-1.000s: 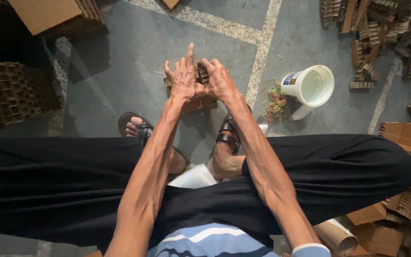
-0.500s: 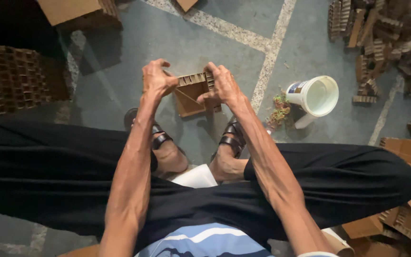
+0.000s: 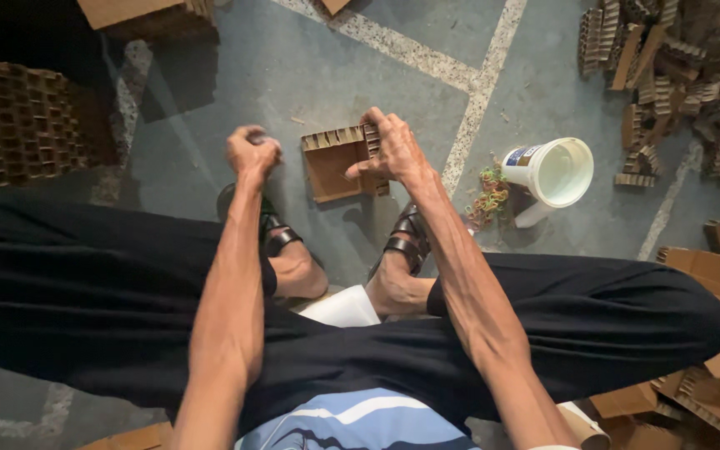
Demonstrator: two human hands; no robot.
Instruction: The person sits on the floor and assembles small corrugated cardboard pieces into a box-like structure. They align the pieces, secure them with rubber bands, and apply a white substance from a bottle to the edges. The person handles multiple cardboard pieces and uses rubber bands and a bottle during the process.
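We see the right hand (image 3: pixel 392 150) grasping a folded cardboard piece (image 3: pixel 337 162) by its corrugated edge. The left hand (image 3: pixel 252 152), at nine o'clock from it, is clenched and apart. A white cup (image 3: pixel 553 171) lies at three o'clock.

My arms bare, no sleeves | my black trousers (image 3: pixel 85 300) | blue-and-white striped shirt (image 3: pixel 352 425) | dark strapped sandals (image 3: pixel 406 237) on both feet
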